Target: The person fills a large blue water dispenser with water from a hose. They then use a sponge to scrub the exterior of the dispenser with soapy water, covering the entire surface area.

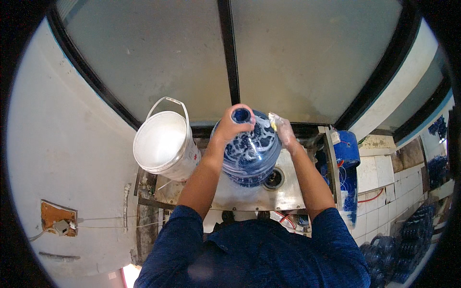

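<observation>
Dark blue shirt [269, 254] fills the near edge. Beyond it, a soapy blue water jug [249, 156] sits mouth upward on the metal tabletop [228, 198], just beside a round drain [274, 178]. Left hand [227, 126] grasps its neck; right hand [285, 133], sudsy, grips a white-and-yellow scrubber [272, 122] at its side. White bucket [178, 168] stands left.

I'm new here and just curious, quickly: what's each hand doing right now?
Left hand: closed around the neck of the large blue bottle.
Right hand: closed on a foamy white-and-yellow pad, at the bottle's right side.
</observation>
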Demonstrator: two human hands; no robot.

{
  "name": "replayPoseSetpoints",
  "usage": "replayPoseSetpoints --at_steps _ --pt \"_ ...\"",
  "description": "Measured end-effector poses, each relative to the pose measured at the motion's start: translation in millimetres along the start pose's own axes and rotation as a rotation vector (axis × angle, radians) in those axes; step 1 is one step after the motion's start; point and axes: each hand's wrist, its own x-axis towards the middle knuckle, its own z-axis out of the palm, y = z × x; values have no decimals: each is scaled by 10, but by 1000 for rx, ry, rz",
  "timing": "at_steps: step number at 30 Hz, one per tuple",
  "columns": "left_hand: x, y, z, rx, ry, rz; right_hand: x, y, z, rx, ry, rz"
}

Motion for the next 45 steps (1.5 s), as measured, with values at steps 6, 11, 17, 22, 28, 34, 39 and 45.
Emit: replayPoseSetpoints --at_steps 6,11,17,22,28,34,39,45 --pt "50 -144 215 494 913 -92 -1095 -469 678 -189 82 -415" --pt "-109 -24 90 284 49 52 -459 46 222 14 93 -118" --pt "76 -95 -119 93 61 47 -51 -657 350 -473 34 -176" --pt "-7 -218 316 388 672 23 -867 -1054 587 -747 -46 -373" --pt "115 -149 440 457 478 67 186 -934 319 -695 -20 47" --pt "-281 -171 -1 772 441 -231 -737 -1136 1025 -673 95 -537" --pt "-903 -367 -155 1128 330 6 -662 -842 662 -640 200 -405" --pt "-1191 -718 -61 714 623 38 -814 -1059 1320 -723 94 -628"
